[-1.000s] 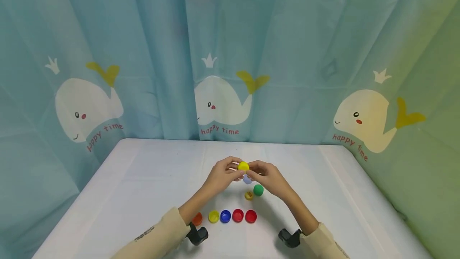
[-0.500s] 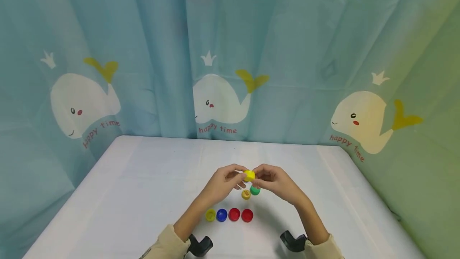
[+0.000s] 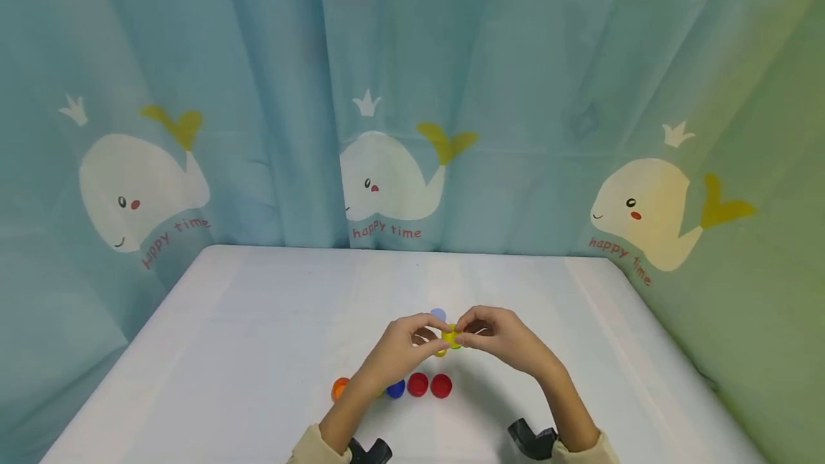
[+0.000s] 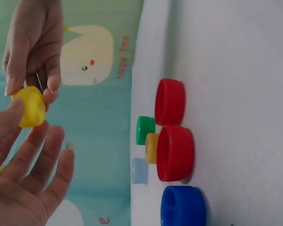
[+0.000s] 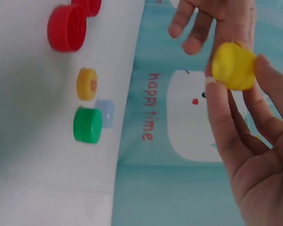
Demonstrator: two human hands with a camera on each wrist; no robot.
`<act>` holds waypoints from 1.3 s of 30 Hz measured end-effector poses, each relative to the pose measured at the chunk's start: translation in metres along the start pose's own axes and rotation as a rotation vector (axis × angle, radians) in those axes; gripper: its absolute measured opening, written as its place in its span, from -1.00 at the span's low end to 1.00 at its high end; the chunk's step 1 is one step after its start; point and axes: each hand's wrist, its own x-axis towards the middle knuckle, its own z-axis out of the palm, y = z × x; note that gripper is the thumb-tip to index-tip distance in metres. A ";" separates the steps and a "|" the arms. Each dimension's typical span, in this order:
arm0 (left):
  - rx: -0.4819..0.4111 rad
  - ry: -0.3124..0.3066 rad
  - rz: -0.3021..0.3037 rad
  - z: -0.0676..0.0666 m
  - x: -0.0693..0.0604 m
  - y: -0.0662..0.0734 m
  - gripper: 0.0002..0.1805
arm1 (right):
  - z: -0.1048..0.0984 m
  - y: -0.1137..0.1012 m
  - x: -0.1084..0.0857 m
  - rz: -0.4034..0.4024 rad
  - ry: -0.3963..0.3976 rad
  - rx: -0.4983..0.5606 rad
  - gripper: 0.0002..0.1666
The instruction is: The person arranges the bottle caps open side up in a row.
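A yellow bottle cap [image 3: 452,336] is held above the table between both hands. My left hand [image 3: 401,346] pinches one side, its thumb across the cap [image 4: 33,107] in the left wrist view, the other fingers spread. From the opposite side my right hand [image 3: 509,339] pinches it with thumb and fingertips. Past the hands on the table are a gold cap [image 5: 86,84], a green cap [image 5: 88,125] and a pale blue cap [image 5: 106,113]. In the head view, the held cap and hands largely cover the green one.
Nearer me runs a row of caps: orange [image 3: 339,388], yellow [image 3: 381,394] mostly behind the left forearm, blue [image 3: 396,389] and two red caps [image 3: 417,384] [image 3: 441,386]. A white table [image 3: 258,335] bears them. A whale-print curtain [image 3: 528,92] hangs behind.
Both hands have come down and nearer with the yellow cap, which tilted on the way. It now overlaps the green cap in the head view, and the pale blue cap shows again beyond.
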 end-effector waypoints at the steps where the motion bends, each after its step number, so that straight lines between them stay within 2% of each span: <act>1: 0.014 -0.001 0.009 0.001 -0.001 -0.002 -0.81 | 0.000 -0.001 0.000 0.008 -0.015 -0.005 -0.85; 4: 0.042 -0.011 0.028 0.004 -0.003 -0.005 -0.81 | -0.001 -0.002 -0.002 0.028 -0.052 -0.030 -0.85; 6: 0.059 -0.026 0.018 0.006 -0.003 -0.006 -0.81 | -0.001 -0.003 -0.004 0.045 -0.077 -0.064 -0.86; 12: 0.156 -0.118 -0.021 0.015 -0.003 -0.005 -0.86 | 0.000 -0.003 -0.009 0.086 -0.184 -0.175 -0.90; 17: 0.280 -0.189 -0.011 0.022 -0.004 -0.005 -0.85 | 0.004 -0.002 -0.009 0.102 -0.235 -0.218 -0.93; 20: 0.326 -0.237 -0.008 0.025 -0.004 -0.006 -0.83 | 0.008 0.000 -0.009 0.115 -0.259 -0.253 -0.94; 22: 0.353 -0.268 0.015 0.027 -0.004 -0.009 -0.82 | 0.011 0.001 -0.008 0.132 -0.273 -0.279 -0.94; 27: 0.469 -0.306 0.179 0.030 -0.004 -0.012 -0.80 | 0.018 0.003 -0.008 0.170 -0.289 -0.329 -0.95; 28: 0.494 -0.312 0.190 0.030 -0.005 -0.012 -0.80 | 0.018 0.003 -0.008 0.175 -0.288 -0.337 -0.95; 31: 0.539 -0.355 0.135 0.031 -0.007 -0.010 -0.82 | 0.021 0.004 -0.009 0.197 -0.283 -0.361 -0.94; 35: 0.582 -0.420 0.007 0.033 -0.011 -0.007 -0.78 | 0.026 0.005 -0.009 0.231 -0.274 -0.377 -0.90; 39: 0.647 -0.430 -0.010 0.035 -0.013 -0.006 -0.71 | 0.032 0.005 -0.008 0.266 -0.261 -0.394 -0.87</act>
